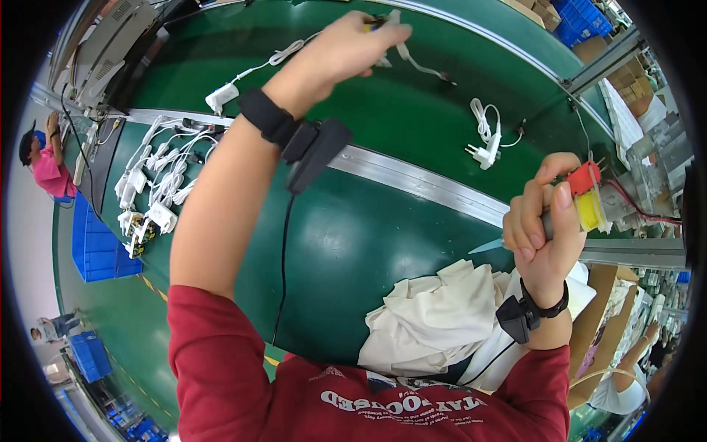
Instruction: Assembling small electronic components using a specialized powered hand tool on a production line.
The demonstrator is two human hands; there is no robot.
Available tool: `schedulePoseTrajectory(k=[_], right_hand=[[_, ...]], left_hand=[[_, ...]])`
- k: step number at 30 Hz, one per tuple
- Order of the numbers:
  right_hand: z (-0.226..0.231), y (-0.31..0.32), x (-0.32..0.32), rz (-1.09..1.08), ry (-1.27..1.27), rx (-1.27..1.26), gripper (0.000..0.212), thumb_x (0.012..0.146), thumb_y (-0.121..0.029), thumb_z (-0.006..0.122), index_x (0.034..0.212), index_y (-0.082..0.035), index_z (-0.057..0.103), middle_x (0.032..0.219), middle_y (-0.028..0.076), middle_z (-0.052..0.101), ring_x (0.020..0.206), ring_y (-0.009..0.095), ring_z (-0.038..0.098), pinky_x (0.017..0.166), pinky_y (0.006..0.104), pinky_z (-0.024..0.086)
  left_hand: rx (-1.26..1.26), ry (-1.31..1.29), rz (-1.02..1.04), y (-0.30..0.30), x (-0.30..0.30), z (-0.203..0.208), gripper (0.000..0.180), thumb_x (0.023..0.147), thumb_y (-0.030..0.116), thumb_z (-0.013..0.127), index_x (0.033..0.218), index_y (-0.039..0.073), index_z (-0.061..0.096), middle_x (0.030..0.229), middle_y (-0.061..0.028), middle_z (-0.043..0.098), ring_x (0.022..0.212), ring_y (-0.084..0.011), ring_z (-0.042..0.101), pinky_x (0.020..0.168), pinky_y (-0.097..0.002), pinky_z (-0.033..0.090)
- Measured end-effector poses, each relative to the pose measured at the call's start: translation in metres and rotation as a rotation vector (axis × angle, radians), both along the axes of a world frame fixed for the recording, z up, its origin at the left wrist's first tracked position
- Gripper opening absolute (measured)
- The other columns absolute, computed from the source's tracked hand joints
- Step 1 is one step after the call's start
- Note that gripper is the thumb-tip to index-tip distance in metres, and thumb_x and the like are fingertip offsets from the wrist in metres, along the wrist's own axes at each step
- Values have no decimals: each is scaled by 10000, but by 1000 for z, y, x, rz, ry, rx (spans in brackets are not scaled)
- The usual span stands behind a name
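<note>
My left hand [357,46] reaches over the far side of the green work surface, fingers closed on a white cable [418,66] with a dark end. A blurred pale piece shows at its fingertips; I cannot make out its kind. At the right, my right hand [541,221] is wrapped round a grey-handled tool, whose pale blue pointed tip [486,247] sticks out below the fist. Thumb and forefinger touch a red block [583,179] with metal pins. Against it sits a yellow part [589,211]; whether these join the tool I cannot tell.
White adapters with cables lie on the green belt, one left [222,97] and one right [486,151]. A metal rail [412,180] crosses in front. A tangled cable pile [166,173] is at left; white cloth [434,317] lies near me. Black cords trail from both wrist devices.
</note>
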State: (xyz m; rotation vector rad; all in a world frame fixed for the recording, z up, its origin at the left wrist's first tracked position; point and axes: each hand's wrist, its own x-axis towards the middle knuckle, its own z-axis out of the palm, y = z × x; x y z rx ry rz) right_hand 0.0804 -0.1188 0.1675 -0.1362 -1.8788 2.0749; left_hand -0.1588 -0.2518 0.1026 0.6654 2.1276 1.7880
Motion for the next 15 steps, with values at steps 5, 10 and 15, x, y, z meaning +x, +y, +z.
schedulePoseTrajectory(k=[5, 10, 15], right_hand=[[1, 5, 0, -65, -69, 73, 253, 979, -309, 427, 1003, -58, 407, 495, -46, 298, 370, 33, 250, 350, 204, 222], [0, 16, -6, -82, -85, 155, 276, 991, -348, 383, 1000, -72, 396, 488, -54, 289, 361, 31, 239, 352, 202, 218], [-3, 19, -12, -150, -84, 188, 268, 996, -352, 361, 965, -87, 386, 483, -47, 303, 352, 39, 244, 353, 203, 224]], left_hand=[[351, -542, -265, 26, 86, -33, 402, 879, 269, 635, 1097, -15, 453, 840, -73, 610, 677, -120, 573, 545, -241, 491], [296, -919, -484, 24, 177, -59, 396, 916, 164, 570, 1226, 22, 368, 1067, -110, 584, 905, -144, 595, 644, -259, 545], [523, -1160, -681, 24, 210, -65, 414, 924, 48, 495, 1308, 69, 341, 1249, -122, 507, 1117, -185, 544, 763, -304, 565]])
